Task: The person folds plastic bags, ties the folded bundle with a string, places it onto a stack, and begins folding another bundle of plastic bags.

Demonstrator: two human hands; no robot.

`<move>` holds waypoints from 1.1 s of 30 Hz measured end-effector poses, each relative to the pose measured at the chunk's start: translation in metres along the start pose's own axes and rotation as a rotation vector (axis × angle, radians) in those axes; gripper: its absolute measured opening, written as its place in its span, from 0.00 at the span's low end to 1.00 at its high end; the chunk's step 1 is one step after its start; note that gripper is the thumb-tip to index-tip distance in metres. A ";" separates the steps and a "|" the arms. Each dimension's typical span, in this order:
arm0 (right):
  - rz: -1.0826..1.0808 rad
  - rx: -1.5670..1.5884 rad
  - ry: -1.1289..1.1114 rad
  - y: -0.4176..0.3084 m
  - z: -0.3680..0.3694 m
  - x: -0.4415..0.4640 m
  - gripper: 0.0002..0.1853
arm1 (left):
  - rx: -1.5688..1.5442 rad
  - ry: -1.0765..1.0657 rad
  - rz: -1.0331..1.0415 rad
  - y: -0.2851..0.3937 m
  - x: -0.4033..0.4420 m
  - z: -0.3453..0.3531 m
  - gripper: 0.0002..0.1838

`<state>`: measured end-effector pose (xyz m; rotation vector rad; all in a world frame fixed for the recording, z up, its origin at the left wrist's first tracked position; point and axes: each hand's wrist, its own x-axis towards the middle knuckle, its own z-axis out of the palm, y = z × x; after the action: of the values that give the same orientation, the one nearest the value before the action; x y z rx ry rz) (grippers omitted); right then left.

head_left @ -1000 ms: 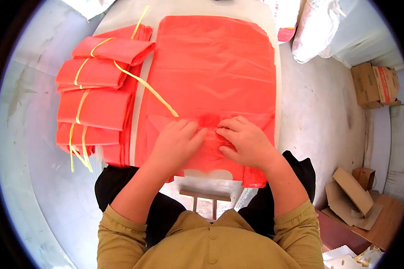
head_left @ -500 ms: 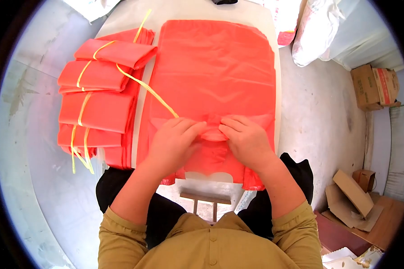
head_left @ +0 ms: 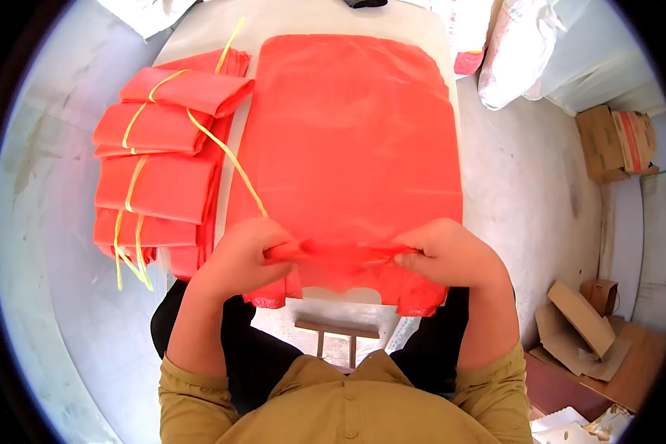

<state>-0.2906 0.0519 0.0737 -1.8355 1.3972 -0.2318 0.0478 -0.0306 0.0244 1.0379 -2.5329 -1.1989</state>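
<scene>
Red plastic bags point(head_left: 355, 140) lie spread flat in a stack before me, handle ends toward my body. At the near end my left hand point(head_left: 255, 255) pinches a gathered part of the top bag between thumb and fingers. Opposite it, my right hand point(head_left: 440, 251) grips the same bag, and the plastic stretches in a band between both hands. A yellow tie point(head_left: 229, 157) runs from the bundles at the left to beside my left hand. Folded red bag bundles point(head_left: 155, 174) bound with yellow ties overlap in a row at the left.
The pale table point(head_left: 414, 24) shows behind the stack. A wooden stool point(head_left: 337, 326) stands below the table's near edge. Cardboard boxes point(head_left: 618, 144) sit at the right wall, with an opened carton point(head_left: 581, 333) lower right. A white sack point(head_left: 518, 55) stands at the back right.
My hands have moved apart and toward my body, drawing the bag's plastic out between them. The yellow tie's end has shifted slightly left and nearer.
</scene>
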 end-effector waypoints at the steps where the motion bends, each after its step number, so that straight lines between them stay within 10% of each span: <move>1: -0.027 0.062 -0.002 0.003 -0.004 0.001 0.07 | -0.093 0.010 -0.037 0.001 -0.001 0.003 0.17; 9: 0.268 0.114 0.032 0.032 -0.014 0.043 0.14 | -0.309 0.165 -0.440 0.000 0.013 0.019 0.11; 29: 0.396 0.367 0.352 0.082 0.000 -0.003 0.24 | -0.116 0.250 -0.508 0.003 0.029 0.022 0.20; 33: 0.157 0.117 0.489 0.064 -0.002 -0.007 0.19 | -0.233 0.273 -0.502 0.000 0.028 0.021 0.18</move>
<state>-0.3413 0.0526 0.0336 -1.6242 1.8060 -0.7017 0.0182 -0.0357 0.0055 1.6985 -1.9312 -1.3107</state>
